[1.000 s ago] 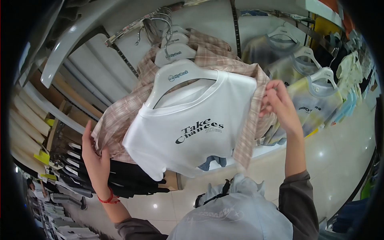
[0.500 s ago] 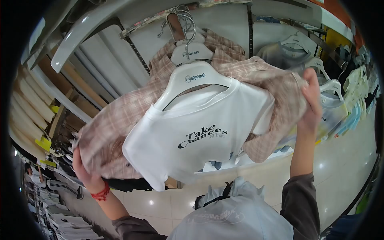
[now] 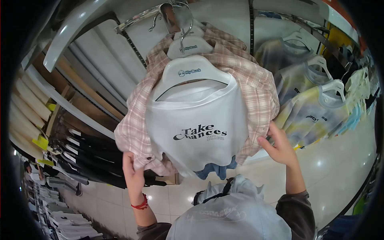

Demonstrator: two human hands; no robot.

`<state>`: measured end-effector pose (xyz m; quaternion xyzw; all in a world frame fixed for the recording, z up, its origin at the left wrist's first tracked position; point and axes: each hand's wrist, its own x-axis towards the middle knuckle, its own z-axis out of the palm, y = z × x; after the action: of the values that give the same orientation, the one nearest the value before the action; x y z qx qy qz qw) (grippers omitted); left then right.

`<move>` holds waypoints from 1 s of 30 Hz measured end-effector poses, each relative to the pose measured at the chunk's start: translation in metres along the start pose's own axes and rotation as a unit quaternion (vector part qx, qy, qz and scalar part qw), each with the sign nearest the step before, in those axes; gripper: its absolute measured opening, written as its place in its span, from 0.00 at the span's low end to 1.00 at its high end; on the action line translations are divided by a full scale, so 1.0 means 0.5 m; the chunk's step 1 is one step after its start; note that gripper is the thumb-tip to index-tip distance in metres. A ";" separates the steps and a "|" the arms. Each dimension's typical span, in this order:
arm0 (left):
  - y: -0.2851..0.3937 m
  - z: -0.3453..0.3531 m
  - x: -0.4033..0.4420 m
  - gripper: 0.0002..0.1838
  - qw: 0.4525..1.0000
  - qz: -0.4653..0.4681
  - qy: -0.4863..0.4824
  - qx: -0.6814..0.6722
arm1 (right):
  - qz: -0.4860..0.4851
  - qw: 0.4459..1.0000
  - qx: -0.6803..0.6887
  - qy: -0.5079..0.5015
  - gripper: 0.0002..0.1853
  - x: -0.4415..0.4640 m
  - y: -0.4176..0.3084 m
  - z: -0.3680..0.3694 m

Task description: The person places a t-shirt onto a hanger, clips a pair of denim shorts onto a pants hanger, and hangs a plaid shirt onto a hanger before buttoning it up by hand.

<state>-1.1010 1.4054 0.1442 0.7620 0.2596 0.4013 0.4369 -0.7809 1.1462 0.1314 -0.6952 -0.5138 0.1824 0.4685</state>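
A pink-and-white plaid shirt (image 3: 262,100) hangs layered over a white T-shirt (image 3: 196,116) printed "Take Chances". Both are on a white hanger (image 3: 191,71) marked "My Duck", with blue denim (image 3: 218,168) showing below the T-shirt's hem. My left hand (image 3: 134,176), with a red bracelet at the wrist, is closed on the plaid shirt's lower left edge, its fingers partly behind the cloth. At the opposite edge my right hand (image 3: 282,148) has thumb and index finger apart, the thumb tip against the plaid cloth.
Behind hang more plaid shirts (image 3: 224,34) from a metal hook. Tie-dyed shirts (image 3: 316,116) hang at right. Dark garments (image 3: 96,160) and cream trousers (image 3: 30,100) hang at left. A person (image 3: 38,176) is far left. Tiled floor (image 3: 320,168) lies below.
Both hands have moved inward and the plaid shirt's spread sides have dropped closer to the T-shirt. My right hand has also come down and its fingers have loosened.
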 end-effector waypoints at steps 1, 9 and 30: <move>0.017 0.013 0.012 0.14 0.992 -0.021 0.043 -0.120 | -0.031 0.998 0.037 0.033 0.29 0.007 -0.004 0.000; 0.101 0.013 0.087 0.19 0.943 0.058 0.072 -0.321 | -0.143 0.932 0.270 0.192 0.37 0.115 -0.117 -0.032; 0.087 0.104 -0.010 0.31 0.992 -0.013 0.084 -0.098 | -0.072 0.983 0.119 0.123 0.16 0.091 -0.101 -0.051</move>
<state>-1.0581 1.3569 0.1650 0.6755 0.2644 0.4817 0.4917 -0.7712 1.1763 0.1968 -0.6126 -0.4758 0.1214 0.6193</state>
